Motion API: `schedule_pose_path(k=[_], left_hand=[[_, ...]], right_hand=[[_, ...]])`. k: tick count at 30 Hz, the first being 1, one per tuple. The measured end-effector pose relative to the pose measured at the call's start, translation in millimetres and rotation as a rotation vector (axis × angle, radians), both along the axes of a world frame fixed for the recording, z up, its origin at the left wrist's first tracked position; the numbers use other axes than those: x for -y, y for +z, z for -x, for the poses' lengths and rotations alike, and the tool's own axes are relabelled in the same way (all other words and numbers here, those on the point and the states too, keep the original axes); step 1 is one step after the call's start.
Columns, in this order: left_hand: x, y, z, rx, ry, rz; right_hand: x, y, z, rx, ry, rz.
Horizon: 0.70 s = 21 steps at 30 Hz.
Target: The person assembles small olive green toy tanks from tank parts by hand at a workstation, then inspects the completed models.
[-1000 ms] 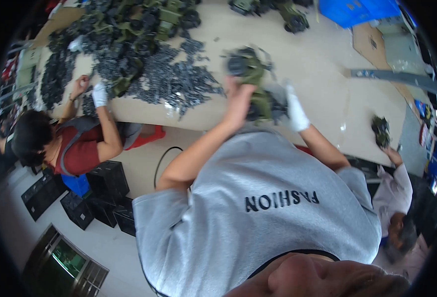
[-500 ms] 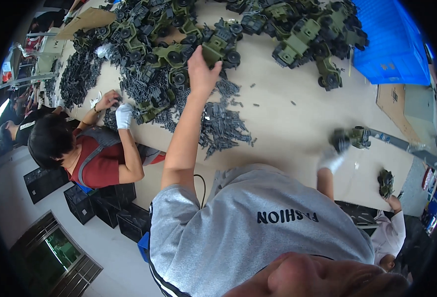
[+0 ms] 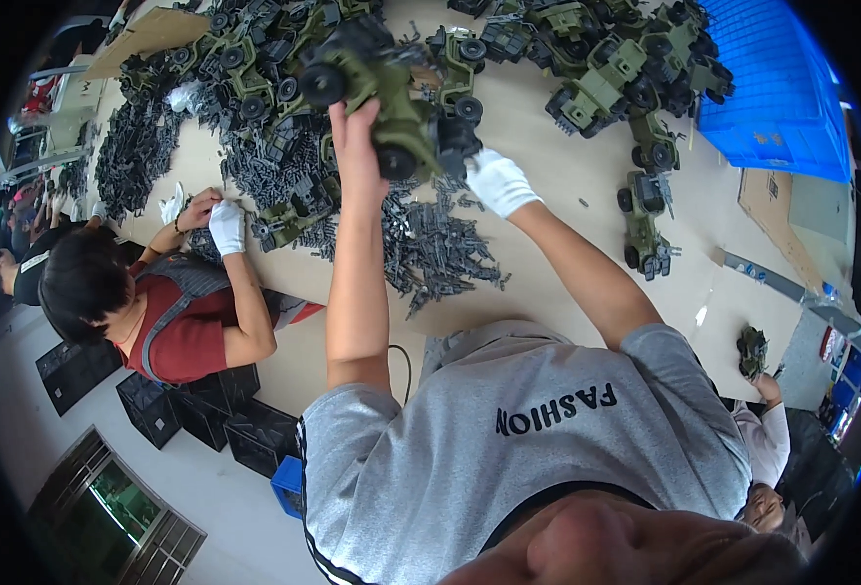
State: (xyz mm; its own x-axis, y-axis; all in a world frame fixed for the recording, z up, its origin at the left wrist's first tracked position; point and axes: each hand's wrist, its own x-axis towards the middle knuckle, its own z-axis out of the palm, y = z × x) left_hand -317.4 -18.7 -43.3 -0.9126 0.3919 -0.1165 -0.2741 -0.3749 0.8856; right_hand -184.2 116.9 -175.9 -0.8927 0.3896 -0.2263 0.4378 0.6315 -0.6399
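Both arms reach up the frame from the lower middle. Left hand (image 3: 354, 132), bare, is wrapped around the side of a green toy truck (image 3: 384, 83) at upper centre, fingers curled onto the body just by a black wheel, so the truck is lifted or tipped off the table (image 3: 547, 224), not lying flat like the others. Right hand (image 3: 497, 181), in a white glove, sits just right of the truck's rear end, touching or almost touching it; can't tell if it is clamped on or only steadying. Two-hand hold probably because the truck is bulky.

Directly under the hands lies a spread of small dark grey plastic parts (image 3: 440, 258), within easy reach. More finished green trucks (image 3: 626, 68) are heaped along the top edge. Blue crate (image 3: 777, 93) at upper right.

At left a co-worker in a red top (image 3: 192, 336) bends over the table, gloved hand (image 3: 226, 224) on another truck beside a grey parts heap. Black crates (image 3: 187, 409) stacked on the floor, lower left.
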Motion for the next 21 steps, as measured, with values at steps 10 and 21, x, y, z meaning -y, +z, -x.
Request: schedule_pose_path(k=[10, 21], left_hand=[[37, -2, -222, 0.479, -0.188, -0.263], [27, 27, -319, 0.263, -0.247, -0.071]], right_hand=[[-28, 153, -237, -0.132, -0.578, 1.941], [13, 187, -330, -0.587, -0.340, 0.915]])
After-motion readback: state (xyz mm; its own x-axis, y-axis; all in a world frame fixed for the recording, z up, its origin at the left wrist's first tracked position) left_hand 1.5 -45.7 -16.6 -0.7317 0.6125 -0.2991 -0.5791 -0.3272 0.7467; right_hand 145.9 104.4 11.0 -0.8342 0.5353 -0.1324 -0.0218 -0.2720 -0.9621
